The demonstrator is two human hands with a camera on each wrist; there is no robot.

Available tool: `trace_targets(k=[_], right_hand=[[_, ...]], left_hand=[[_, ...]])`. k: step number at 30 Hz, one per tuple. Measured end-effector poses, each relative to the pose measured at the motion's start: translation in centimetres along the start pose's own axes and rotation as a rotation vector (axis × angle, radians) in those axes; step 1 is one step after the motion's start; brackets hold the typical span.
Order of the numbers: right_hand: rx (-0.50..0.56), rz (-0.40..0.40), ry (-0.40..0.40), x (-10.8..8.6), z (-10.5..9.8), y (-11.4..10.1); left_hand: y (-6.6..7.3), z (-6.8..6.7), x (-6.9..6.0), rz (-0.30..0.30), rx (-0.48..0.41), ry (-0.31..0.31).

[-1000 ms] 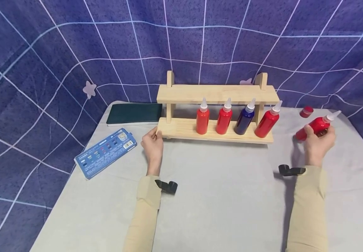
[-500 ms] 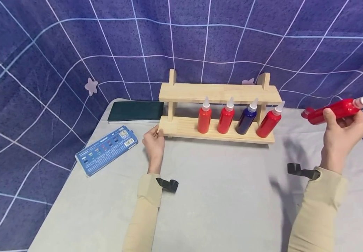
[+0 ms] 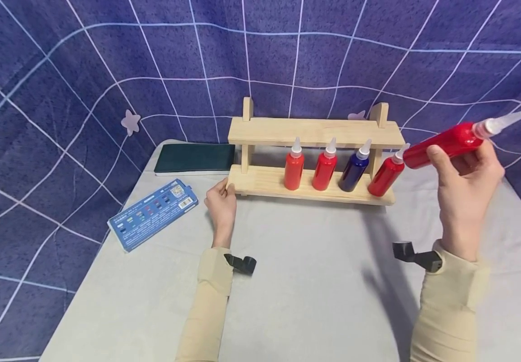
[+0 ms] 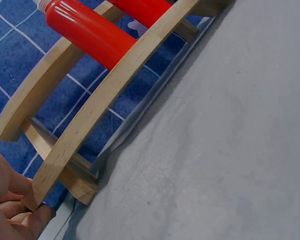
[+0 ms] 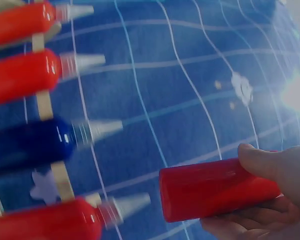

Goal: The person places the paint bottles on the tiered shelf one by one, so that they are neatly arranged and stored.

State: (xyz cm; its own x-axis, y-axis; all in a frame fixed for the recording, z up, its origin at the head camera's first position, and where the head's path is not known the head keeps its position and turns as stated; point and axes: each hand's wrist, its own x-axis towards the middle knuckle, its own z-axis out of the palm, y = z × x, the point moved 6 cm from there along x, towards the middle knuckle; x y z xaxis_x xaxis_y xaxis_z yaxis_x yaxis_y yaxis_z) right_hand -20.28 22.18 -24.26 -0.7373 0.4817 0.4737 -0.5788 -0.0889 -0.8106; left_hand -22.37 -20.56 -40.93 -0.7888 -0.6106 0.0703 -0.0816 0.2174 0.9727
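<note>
My right hand (image 3: 466, 193) grips a red squeeze bottle (image 3: 446, 142) with a white pointed nozzle, tilted with the nozzle up to the right. In the right wrist view the held bottle (image 5: 210, 190) shows its base, with the thumb on top and fingers beneath. My left hand (image 3: 222, 205) pinches the left end of the lower shelf of a wooden rack (image 3: 260, 177). On that shelf stand an orange-red bottle (image 3: 293, 171), a red bottle (image 3: 324, 171), a dark blue bottle (image 3: 353, 172) and another red bottle (image 3: 383, 177) at the right end. The left wrist view shows fingers around the shelf end (image 4: 40, 192).
A blue printed box (image 3: 152, 215) lies left of my left hand. Behind it is a dark green flat box or book (image 3: 194, 158), beside the rack. A purple gridded cloth (image 3: 260, 60) hangs behind the table (image 3: 306, 281), which has a pale cover.
My right hand has lifted the red bottle off the table at the right and swung it up, then left toward the rack. The left hand keeps its hold on the shelf end.
</note>
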Motion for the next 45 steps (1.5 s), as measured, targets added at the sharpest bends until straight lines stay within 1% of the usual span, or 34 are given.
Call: trace_targets(k=[3,5,8,10,11,14,17,20,24,27,33,37,45], right_hand=[[-0.034,0.020,-0.062,-0.9,1.6,0.1],[-0.110,0.018,-0.116,-1.6,2.9,0.1],[-0.228,-0.005,-0.207,-3.1,4.8,0.0],[-0.292,-0.028,-0.269,-4.2,6.1,-0.1],[-0.301,-0.036,-0.300,-4.7,6.6,-0.1],[-0.295,-0.038,-0.377,-6.1,8.0,0.1],[-0.289,-0.017,-0.438,-7.2,9.1,0.5],[-0.309,-0.004,-0.481,-8.1,10.0,1.0],[-0.326,0.010,-0.532,-9.0,11.2,1.9],[-0.319,0.044,-0.580,-9.6,12.2,2.9],[-0.332,0.073,-0.650,-10.7,14.4,4.5],[-0.293,0.112,-0.695,-11.6,16.0,5.6],[-0.300,0.131,-0.748,-13.1,19.5,8.1]], left_hand=[[0.0,-0.2,0.1,0.002,-0.002,0.004],[0.0,-0.3,0.1,0.001,-0.007,0.007],[0.1,-0.3,0.1,0.002,-0.004,0.008],[0.1,-0.3,0.1,0.003,-0.004,0.010],[0.1,-0.3,0.1,0.002,-0.001,0.010],[0.0,-0.1,0.0,-0.002,0.001,0.008],[-0.1,-0.1,0.0,-0.015,0.006,0.006],[0.0,-0.1,0.0,-0.020,0.008,0.007],[0.1,-0.1,0.0,-0.008,0.004,0.006],[0.1,-0.2,0.0,-0.003,-0.004,0.009],[-0.1,0.0,-0.1,-0.003,-0.003,0.009],[0.0,0.0,-0.2,-0.001,-0.015,0.015],[0.1,-0.4,-0.2,-0.003,-0.023,0.032]])
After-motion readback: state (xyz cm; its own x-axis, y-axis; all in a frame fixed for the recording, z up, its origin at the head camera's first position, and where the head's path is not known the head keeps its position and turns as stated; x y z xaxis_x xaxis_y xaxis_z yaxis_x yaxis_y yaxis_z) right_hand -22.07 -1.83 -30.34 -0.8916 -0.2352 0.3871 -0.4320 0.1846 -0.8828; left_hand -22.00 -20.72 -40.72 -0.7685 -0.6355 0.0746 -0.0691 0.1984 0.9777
